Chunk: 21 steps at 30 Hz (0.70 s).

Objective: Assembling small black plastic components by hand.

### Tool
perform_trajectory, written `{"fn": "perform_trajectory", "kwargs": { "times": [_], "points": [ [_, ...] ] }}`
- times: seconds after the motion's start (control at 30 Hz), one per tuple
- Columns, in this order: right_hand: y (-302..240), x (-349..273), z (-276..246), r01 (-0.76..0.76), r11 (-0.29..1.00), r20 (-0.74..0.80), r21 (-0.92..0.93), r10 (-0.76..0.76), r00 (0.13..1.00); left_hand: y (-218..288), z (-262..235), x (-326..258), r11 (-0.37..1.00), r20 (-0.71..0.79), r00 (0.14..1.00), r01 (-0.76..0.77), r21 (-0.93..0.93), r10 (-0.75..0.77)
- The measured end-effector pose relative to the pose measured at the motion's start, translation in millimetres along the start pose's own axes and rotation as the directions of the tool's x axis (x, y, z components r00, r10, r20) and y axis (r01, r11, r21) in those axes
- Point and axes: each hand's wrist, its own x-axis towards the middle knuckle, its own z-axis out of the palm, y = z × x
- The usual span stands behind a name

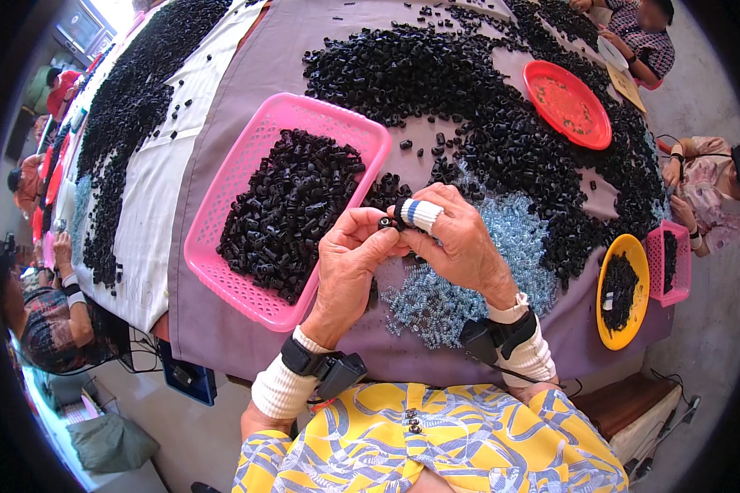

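Note:
My left hand [349,263] and my right hand [459,242] meet above the purple table cover, and together their fingertips pinch one small black plastic piece [385,223]. The right index finger wears a white and blue cloth sleeve [420,214]. A pink basket [247,185] filled with black pieces stands just left of my hands. Beneath and right of them lies a heap of small clear bluish parts [518,246]. Black wrist devices are strapped over white cuffs on both forearms.
A wide spread of loose black pieces [452,90] covers the far table. A red plate [567,103] sits at the back right, a yellow plate [621,287] and a small pink basket [668,263] at the right edge. Other people sit along the left, right and far sides.

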Motion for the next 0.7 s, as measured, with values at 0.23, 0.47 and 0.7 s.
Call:
{"fn": "perform_trajectory", "kwargs": {
  "times": [0.23, 0.47, 0.7],
  "points": [
    [-3.5, 5.3, -11.7, 0.103, 0.982, 0.132, -0.157, -0.082, 0.988, 3.2, 3.5, -1.8, 0.994, -0.054, 0.998, 0.022, 0.107, -0.016],
    [-2.2, 3.5, -14.0, 0.02, 0.998, -0.035, -0.066, -0.023, 0.999, 8.6, 5.9, -5.2, 0.98, -0.038, 0.999, 0.003, 0.197, 0.004],
    [-5.0, 6.7, -7.4, 0.115, 0.974, -0.057, -0.194, -0.128, 0.99, 9.9, 6.4, -8.2, 0.966, -0.027, 0.999, -0.01, 0.258, 0.017]
  ]
}}
